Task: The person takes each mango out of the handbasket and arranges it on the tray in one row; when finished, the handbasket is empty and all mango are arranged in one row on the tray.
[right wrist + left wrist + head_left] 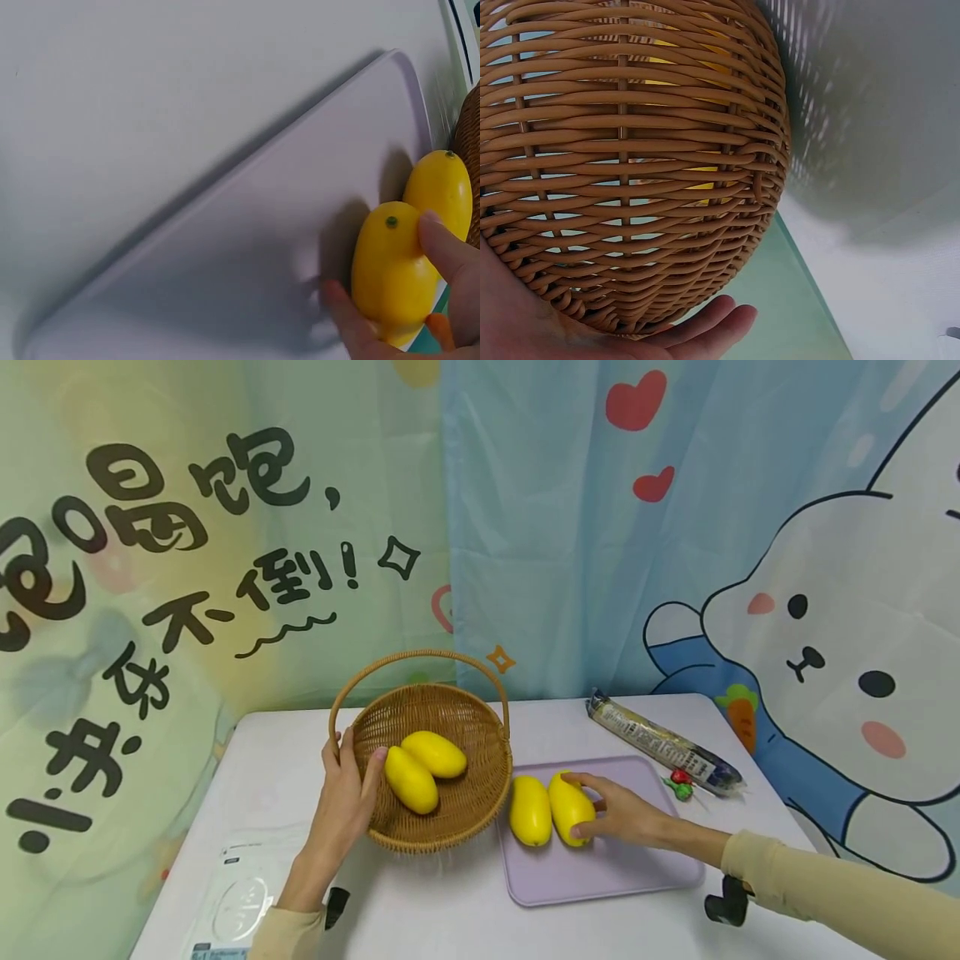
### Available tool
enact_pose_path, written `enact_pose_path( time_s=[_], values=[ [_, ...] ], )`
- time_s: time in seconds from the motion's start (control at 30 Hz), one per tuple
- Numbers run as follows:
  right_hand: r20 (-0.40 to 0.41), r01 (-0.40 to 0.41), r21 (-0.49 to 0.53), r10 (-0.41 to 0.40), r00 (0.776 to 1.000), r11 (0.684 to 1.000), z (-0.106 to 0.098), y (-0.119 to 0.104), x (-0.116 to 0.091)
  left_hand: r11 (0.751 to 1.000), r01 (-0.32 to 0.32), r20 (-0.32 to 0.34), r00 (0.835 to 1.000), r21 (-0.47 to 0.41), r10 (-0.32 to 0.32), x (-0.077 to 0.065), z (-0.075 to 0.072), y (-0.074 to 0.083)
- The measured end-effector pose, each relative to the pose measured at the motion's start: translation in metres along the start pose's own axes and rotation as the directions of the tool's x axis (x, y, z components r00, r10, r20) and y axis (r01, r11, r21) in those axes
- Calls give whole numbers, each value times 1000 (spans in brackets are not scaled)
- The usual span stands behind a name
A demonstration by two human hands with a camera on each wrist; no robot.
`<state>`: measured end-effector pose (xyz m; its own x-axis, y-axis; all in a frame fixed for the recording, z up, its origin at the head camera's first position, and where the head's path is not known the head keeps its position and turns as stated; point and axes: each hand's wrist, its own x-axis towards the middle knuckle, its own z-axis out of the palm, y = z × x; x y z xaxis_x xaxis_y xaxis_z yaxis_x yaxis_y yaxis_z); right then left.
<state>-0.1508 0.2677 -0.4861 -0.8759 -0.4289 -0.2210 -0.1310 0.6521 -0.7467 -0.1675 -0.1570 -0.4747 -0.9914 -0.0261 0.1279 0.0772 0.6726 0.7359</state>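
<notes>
A brown wicker basket [431,702] with a tall arched handle leans tilted, its opening facing me. Two yellow mangoes [437,755] lie inside it. My left hand [347,793] grips the basket's left rim, thumb on the inner side and fingers outside; the left wrist view shows the woven outside [622,150] close up. On a pale purple tray [637,868] lie two more yellow mangoes side by side. The left one [530,811] is untouched. Around the right one [390,270], my right hand [618,810] has its thumb and fingers on opposite ends.
Behind the tray a long, dark printed package [663,742] lies slantwise on the white table [277,752]. Small red and green items [681,783] sit beside it. A clear plastic pouch [243,893] lies at the front left. A printed curtain [525,527] hangs behind the table.
</notes>
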Motion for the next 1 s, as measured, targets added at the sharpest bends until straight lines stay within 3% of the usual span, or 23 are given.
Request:
enact_pose_path(
  time_s=[0.17,0.7,0.87,1.0],
  values=[
    [-5,24,-65,-24,1000,998,-3,-7,0,1000,-6,-5,1000,-4,6,3,0,0],
    [-6,33,-110,-34,999,993,-7,-10,-5,1000,-3,1,1000,0,3,1,-2,1],
    [-38,30,-118,-35,999,993,-21,-19,-2,1000,1,12,1000,3,-1,1,-2,1],
    [-48,61,-81,-65,997,995,-40,-39,2,1000,10,19,1000,6,-10,1,0,-1]
  ],
)
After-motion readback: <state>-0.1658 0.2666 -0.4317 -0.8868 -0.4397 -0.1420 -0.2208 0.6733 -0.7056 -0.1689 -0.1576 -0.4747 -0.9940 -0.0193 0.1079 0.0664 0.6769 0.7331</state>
